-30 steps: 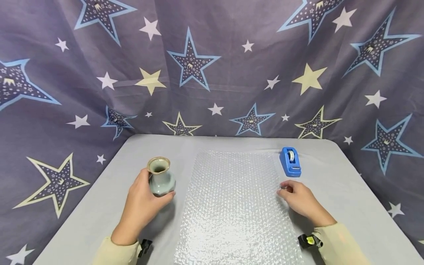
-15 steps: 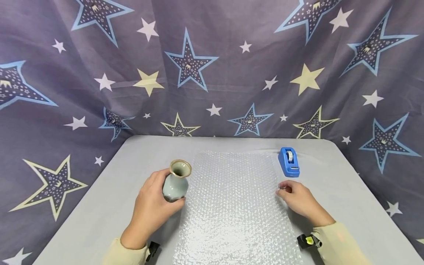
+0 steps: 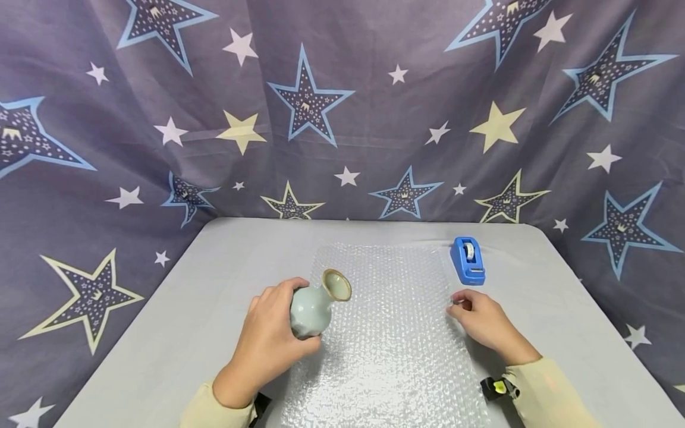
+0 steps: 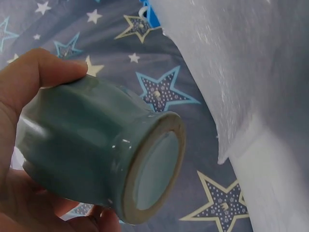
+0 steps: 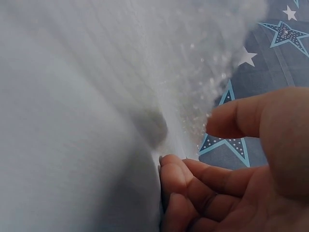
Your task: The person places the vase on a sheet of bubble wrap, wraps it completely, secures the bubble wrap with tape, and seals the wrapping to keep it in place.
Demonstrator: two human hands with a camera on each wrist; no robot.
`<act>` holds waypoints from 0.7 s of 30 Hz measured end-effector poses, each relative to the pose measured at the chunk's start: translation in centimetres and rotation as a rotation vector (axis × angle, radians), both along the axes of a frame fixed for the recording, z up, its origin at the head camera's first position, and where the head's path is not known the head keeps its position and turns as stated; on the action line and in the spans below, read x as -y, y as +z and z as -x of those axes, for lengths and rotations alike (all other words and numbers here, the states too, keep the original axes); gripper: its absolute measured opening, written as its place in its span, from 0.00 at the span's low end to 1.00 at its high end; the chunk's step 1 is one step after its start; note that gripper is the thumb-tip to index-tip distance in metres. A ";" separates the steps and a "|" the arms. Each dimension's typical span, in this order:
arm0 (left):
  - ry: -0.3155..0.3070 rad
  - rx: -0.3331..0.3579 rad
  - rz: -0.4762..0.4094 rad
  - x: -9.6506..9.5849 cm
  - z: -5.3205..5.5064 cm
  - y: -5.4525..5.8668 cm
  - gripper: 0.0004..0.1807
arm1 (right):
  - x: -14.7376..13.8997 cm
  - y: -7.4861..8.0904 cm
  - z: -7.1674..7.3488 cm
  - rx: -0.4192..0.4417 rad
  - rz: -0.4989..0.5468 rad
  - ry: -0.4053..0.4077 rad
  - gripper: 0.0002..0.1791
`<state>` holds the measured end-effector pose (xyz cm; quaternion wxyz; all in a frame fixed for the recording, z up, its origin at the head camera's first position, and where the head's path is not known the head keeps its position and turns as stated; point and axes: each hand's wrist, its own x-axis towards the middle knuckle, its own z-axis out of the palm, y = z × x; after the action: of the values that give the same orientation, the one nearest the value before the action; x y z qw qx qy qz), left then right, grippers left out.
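My left hand (image 3: 273,333) grips a pale green vase (image 3: 310,312) by its round body, over the left part of a bubble wrap sheet (image 3: 385,333). Its brown-rimmed mouth leans toward the right. In the left wrist view the foot ring of the vase (image 4: 153,169) faces the camera, with thumb and fingers on either side of the body. At the sheet's right edge, my right hand (image 3: 484,321) rests with loosely bent fingers. The right wrist view shows the thumb (image 5: 236,118) apart from the fingers (image 5: 181,176), whose tips are right at the wrap's edge.
A blue tape dispenser (image 3: 468,261) with a roll in it stands on the table (image 3: 241,244), beyond my right hand. Behind the table hangs a dark curtain (image 3: 364,71) printed with stars. The bubble wrap lies flat toward the table's near side.
My left hand has carried the vase rightward, from beside the bubble wrap to over its left part. The vase has tipped from nearly upright toward the right. My right hand has stayed in place.
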<state>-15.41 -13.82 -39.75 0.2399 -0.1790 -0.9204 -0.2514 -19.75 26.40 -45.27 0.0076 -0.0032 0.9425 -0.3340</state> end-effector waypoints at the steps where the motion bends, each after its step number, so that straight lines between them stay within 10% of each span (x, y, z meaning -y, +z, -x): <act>1: -0.012 0.001 0.002 -0.2 0.0 0.0 0.49 | 0.0 0.0 0.0 0.000 -0.001 0.000 0.21; 21: -0.157 -0.044 0.133 -2.9 -0.6 -0.6 0.49 | 0.1 0.0 0.0 0.000 -0.004 -0.011 0.22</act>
<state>-14.84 -10.87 -40.39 0.2273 -0.2716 -0.9127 -0.2038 -19.76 26.30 -45.29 0.0058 0.0022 0.9431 -0.3324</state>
